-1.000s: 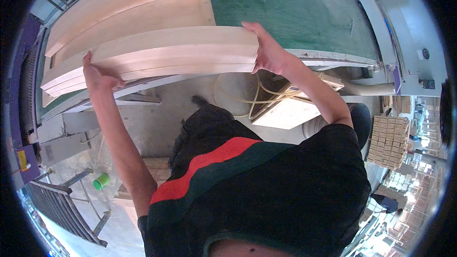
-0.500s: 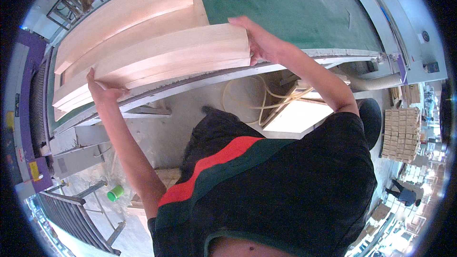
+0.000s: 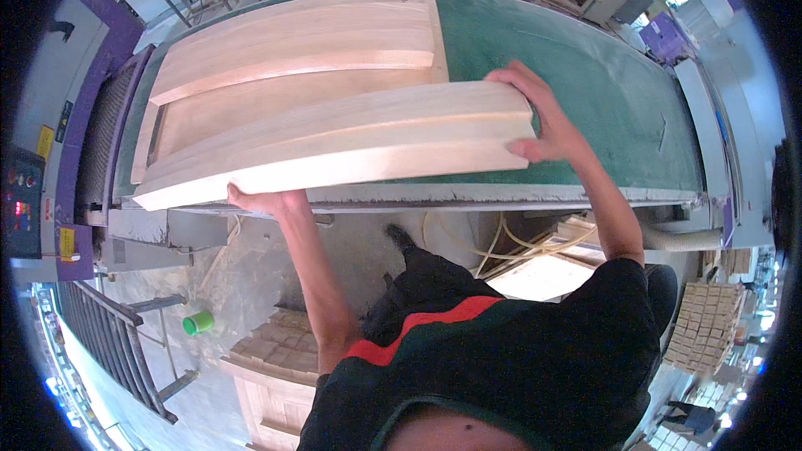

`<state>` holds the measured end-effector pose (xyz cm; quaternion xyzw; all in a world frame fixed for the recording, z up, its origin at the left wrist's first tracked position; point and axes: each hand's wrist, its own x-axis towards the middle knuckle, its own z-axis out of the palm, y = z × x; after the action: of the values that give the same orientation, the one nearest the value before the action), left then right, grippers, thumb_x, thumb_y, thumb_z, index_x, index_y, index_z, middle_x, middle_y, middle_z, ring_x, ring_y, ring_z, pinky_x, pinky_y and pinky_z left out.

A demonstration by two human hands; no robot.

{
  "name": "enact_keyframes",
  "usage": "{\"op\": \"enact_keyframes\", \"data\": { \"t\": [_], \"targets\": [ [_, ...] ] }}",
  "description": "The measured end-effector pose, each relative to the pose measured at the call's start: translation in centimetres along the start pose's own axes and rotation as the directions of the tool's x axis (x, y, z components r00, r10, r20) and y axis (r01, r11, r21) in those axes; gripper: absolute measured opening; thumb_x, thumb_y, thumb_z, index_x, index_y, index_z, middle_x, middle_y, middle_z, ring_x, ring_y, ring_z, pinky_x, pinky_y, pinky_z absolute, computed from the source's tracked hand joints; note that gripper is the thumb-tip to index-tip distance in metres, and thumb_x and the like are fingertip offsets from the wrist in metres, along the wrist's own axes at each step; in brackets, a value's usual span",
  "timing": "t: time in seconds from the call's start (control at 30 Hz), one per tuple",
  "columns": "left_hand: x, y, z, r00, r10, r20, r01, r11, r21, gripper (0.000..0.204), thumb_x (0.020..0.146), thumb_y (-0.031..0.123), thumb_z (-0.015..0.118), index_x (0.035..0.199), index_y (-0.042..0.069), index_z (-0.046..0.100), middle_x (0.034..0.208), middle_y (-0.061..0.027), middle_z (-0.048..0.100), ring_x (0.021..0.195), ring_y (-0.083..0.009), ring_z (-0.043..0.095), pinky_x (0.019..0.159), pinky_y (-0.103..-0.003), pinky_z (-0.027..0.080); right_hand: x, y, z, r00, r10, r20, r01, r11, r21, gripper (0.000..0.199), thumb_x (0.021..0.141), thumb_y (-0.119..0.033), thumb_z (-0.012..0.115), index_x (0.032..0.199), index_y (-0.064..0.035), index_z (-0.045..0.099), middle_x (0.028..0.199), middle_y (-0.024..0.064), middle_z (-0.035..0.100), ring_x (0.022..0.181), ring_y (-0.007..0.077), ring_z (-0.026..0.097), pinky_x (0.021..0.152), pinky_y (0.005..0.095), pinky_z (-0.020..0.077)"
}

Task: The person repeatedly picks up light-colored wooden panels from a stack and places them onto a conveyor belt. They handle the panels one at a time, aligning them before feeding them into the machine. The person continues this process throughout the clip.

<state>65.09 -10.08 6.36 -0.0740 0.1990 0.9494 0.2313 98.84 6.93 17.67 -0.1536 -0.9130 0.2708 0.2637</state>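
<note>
Long pale wooden boards [image 3: 359, 146], seemingly two lying against each other, are held tilted above the near side of a green conveyor belt [image 3: 568, 75]. My left hand [image 3: 269, 200] grips their near lower edge, with its fingers hidden underneath. At the right end, my right hand [image 3: 541, 121] clasps them between fingers on top and the thumb on the end. Behind them, more pale wooden panels [image 3: 301, 42] lie on the belt, partly covered by the held boards.
A purple-edged machine [image 3: 100, 108] with a control panel stands at the belt's left end, and a grey machine [image 3: 735, 100] at its right. Below are a metal roller rack [image 3: 117, 342], a green cup [image 3: 198, 322] and stacked wood [image 3: 284, 351]. A distant person [image 3: 692, 418] is at lower right.
The held boards have lifted and tipped, showing more of their near face. My left hand has shifted right along the near edge. The view has swung, so the scene sits lower and farther right.
</note>
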Motion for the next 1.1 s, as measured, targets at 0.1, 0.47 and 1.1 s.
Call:
{"op": "enact_keyframes", "data": {
  "t": [0.1,0.47,1.1],
  "targets": [
    [2.1,-0.9,-3.4,0.993,-0.016,0.113,0.029,0.993,-0.116,0.076,0.07,0.05,0.06,0.133,0.01,0.044,0.131,-0.0135,0.048,0.12,-0.0325,0.047,0.095,-0.049,0.046,-0.4,1.0,0.1,1.0,-0.006,0.013,0.007,1.0,-0.018,0.093,0.055,-0.061,0.067,0.121,0.0018,0.048,0.103,0.0146,0.05,0.091,0.029,0.047,0.08,0.0374,0.0381],
    [7.7,-6.4,-4.3,0.917,-0.187,0.352,0.243,0.962,-0.122,0.074,0.072,0.052,0.061,0.133,0.013,0.046,0.133,-0.012,0.048,0.121,-0.0327,0.046,0.099,-0.054,0.04,0.8,5.6,-0.6,0.995,0.095,0.025,-0.095,0.995,0.011,0.095,0.045,-0.037,0.08,0.127,-0.0031,0.045,0.106,0.0158,0.046,0.098,0.0324,0.047,0.086,0.0415,0.0413],
    [6.9,2.4,8.3,0.239,-0.811,0.534,-0.966,-0.252,0.048,0.094,0.061,0.032,0.082,0.141,0.012,0.038,0.145,-0.0191,0.033,0.131,-0.039,0.035,0.108,-0.048,0.033,-2.8,11.9,3.9,0.922,0.328,0.208,-0.306,0.943,-0.131,0.108,0.044,-0.023,0.086,0.138,-0.0072,0.035,0.129,0.0186,0.041,0.123,0.0359,0.042,0.104,0.0446,0.0375]
  ]
}}
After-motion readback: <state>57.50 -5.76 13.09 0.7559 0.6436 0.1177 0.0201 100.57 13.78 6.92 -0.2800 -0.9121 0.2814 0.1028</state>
